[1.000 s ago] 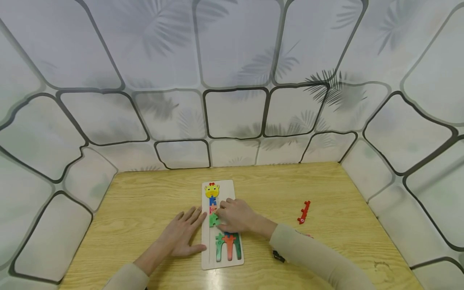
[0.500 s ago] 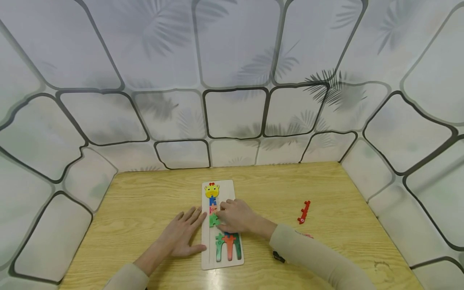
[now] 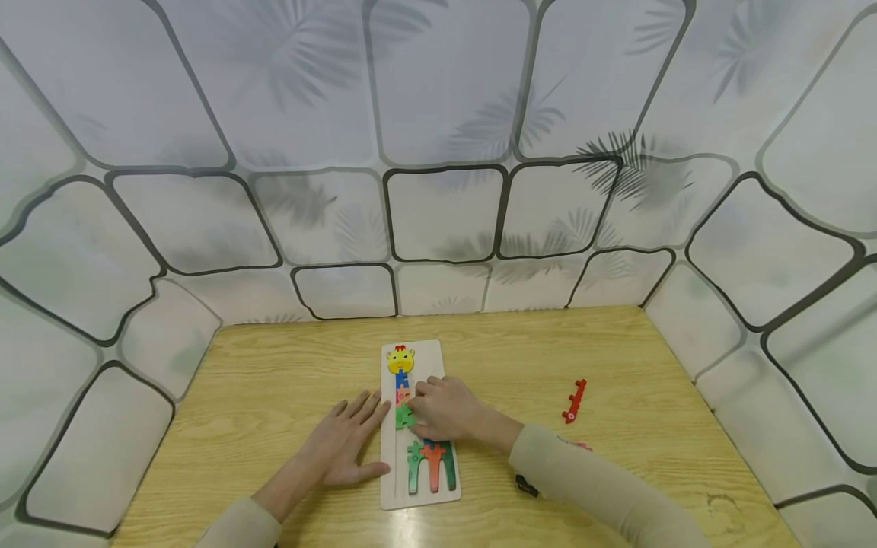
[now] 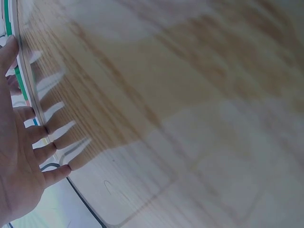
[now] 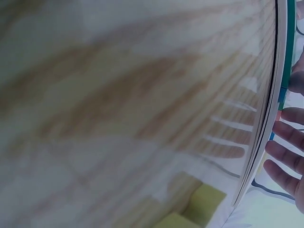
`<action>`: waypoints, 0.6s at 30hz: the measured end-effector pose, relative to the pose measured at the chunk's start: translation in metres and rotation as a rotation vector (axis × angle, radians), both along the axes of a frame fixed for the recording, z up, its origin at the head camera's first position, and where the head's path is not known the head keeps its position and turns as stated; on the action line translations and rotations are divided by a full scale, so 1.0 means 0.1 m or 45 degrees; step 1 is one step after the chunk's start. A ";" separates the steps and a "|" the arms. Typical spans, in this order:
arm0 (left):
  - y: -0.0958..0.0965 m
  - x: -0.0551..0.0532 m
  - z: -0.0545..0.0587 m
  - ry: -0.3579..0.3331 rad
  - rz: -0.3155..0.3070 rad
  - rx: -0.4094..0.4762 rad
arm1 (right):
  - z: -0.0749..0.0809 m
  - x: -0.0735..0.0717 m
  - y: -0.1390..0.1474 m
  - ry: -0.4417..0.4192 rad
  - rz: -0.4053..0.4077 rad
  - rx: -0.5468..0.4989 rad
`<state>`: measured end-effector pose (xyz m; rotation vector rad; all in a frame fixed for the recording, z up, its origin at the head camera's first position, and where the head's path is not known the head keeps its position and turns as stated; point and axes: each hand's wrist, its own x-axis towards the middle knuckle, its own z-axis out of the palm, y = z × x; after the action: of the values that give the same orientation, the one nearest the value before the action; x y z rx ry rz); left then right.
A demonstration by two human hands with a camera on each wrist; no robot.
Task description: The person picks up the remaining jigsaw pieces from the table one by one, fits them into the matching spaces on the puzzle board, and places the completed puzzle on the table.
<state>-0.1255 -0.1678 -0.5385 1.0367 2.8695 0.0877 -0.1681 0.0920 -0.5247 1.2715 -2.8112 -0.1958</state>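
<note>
A pale giraffe puzzle board point(image 3: 428, 358) lies lengthwise on the table, with a yellow head, blue and pink neck pieces and several leg pieces in it. My left hand point(image 3: 346, 441) rests spread beside it, its fingertips and thumb at the board's left edge. Over the board's middle, my right hand point(image 3: 448, 409) has its thumb and index finger around the right side of a green puzzle piece point(image 3: 403, 417). That hand hides the body area behind it. In the right wrist view, the fingers point(image 5: 285, 154) bend over the board's edge.
A red puzzle piece point(image 3: 575, 401) lies on the wooden table point(image 3: 507, 342) to the right. Part of a pink piece point(image 3: 584, 446) shows behind the right sleeve point(image 3: 582, 472), and a small black object point(image 3: 526, 485) is in front of it. Patterned walls enclose the table.
Both hands hold nearly the same place. The thumb and index finger of the right hand stay at the green puzzle piece, and the board has not moved.
</note>
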 end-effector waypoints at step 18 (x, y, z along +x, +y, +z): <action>0.00 0.00 0.00 0.006 -0.006 0.003 | 0.05 0.01 0.07 -0.027 -0.038 -0.044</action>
<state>-0.1259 -0.1677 -0.5388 1.0450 2.8716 0.0882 -0.1676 0.0992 -0.5200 1.2321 -2.8395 -0.1353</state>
